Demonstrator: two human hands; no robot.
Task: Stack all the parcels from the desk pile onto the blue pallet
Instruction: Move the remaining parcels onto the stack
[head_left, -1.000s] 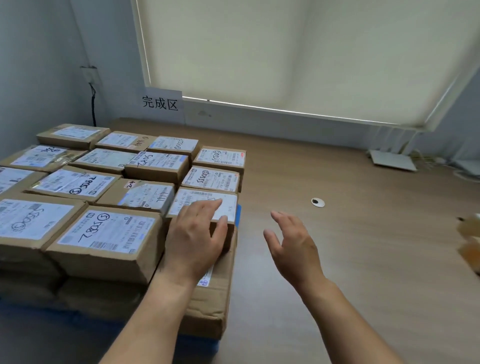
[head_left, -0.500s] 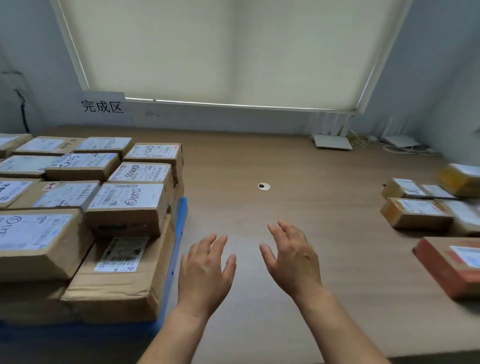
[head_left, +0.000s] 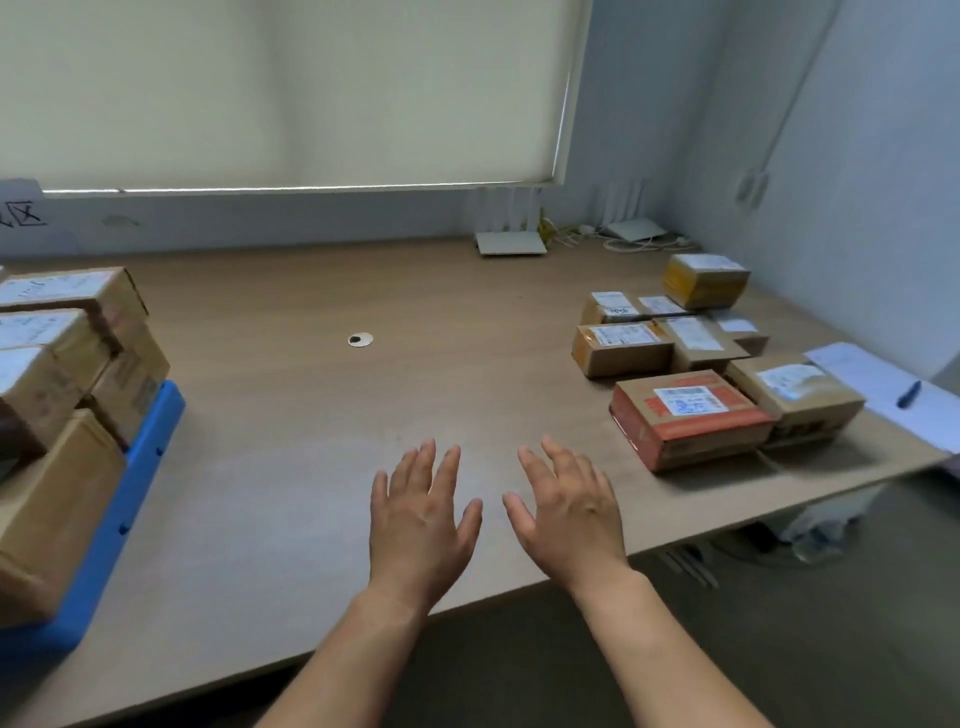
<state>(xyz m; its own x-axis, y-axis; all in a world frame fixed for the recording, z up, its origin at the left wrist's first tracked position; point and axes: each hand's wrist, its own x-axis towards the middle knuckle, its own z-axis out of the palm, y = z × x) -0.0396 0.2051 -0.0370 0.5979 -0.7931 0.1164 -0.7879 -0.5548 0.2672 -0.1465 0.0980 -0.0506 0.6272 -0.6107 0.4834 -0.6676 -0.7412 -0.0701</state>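
- The left grip was held palm down over the tabletop near its front edge, fingers straight and spread apart, holding nothing
- The right grip hung just beside it with a narrow gap between the two thumbs, its fingers likewise apart and empty
- The desk pile of labelled parcels lay forward and to the right of both grips, touching neither
- Its nearest piece, a red-orange parcel, sat near the right grip, beyond and to the right of it, with bare tabletop between them
- A yellow parcel stood at the far end of that pile
- The blue pallet sat at the far left, well apart from the left grip, carrying stacked brown parcels
- A small round grommet lay in the tabletop beyond the grips, between pallet and pile
- A blue pen rested on a white sheet just right of the pile
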